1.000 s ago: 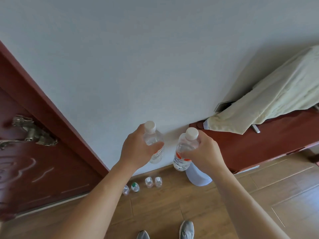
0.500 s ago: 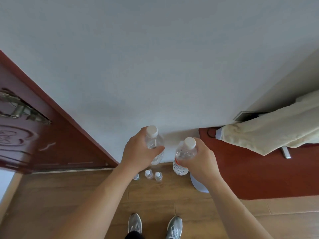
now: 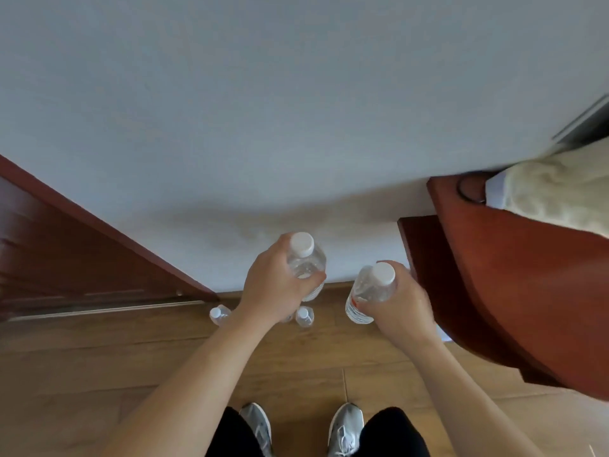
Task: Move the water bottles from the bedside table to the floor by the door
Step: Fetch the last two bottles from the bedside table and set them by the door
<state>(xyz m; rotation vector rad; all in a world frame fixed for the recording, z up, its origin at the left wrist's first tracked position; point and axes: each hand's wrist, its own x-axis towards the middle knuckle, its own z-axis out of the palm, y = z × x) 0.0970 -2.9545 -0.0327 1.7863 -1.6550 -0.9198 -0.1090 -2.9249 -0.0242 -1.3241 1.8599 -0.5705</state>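
Observation:
My left hand (image 3: 275,286) grips a clear water bottle with a white cap (image 3: 305,258), held upright above the floor near the wall. My right hand (image 3: 400,306) grips a second clear bottle with a white cap and a red-marked label (image 3: 367,293), a little lower and to the right. Below my left hand, small bottles stand on the wooden floor against the wall: one at the door's corner (image 3: 218,315) and one further right (image 3: 304,316); others are hidden behind my hand.
A dark red wooden door (image 3: 62,255) stands at the left, its lower corner meeting the wall. A red-brown wooden cabinet (image 3: 514,291) with a cream towel (image 3: 560,192) on top juts out at the right. My grey shoes (image 3: 346,427) stand on the wooden floor (image 3: 99,374).
The view has tilted down and come closer to the wall. Both hands have lowered the bottles toward the floor. The cabinet now looms larger at the right.

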